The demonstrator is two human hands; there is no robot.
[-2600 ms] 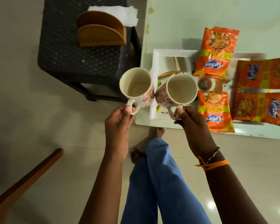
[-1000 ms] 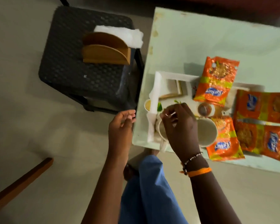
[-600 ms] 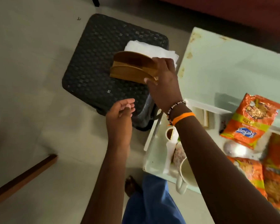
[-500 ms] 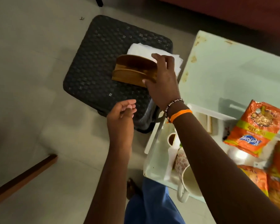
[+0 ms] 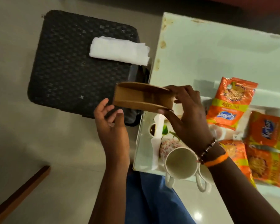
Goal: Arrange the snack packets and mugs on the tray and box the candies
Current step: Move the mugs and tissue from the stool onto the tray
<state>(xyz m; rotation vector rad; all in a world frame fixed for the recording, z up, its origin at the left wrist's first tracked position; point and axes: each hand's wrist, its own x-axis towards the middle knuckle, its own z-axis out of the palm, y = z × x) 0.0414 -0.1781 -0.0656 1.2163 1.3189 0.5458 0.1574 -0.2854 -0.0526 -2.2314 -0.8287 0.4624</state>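
Note:
My right hand (image 5: 187,117) grips the right end of a wooden napkin holder (image 5: 136,98) and holds it in the air between the stool and the table. My left hand (image 5: 111,126) is open just below the holder's left end, not touching it. A patterned mug (image 5: 179,160) stands at the near edge of the white tray (image 5: 155,152), with a second mug (image 5: 202,178) mostly hidden behind my right wrist. Several orange snack packets (image 5: 229,102) lie on the tray's right side. Any candies are hidden.
A black woven stool (image 5: 71,62) stands left of the pale green table (image 5: 217,50), with a folded white napkin stack (image 5: 119,52) on it. A wooden bar (image 5: 19,196) crosses the floor at lower left. My blue-trousered legs (image 5: 152,204) are below the tray.
My right hand has lifted the wooden holder off the stool and brought it towards the tray. The napkins stay behind on the stool. My left hand has risen under the holder.

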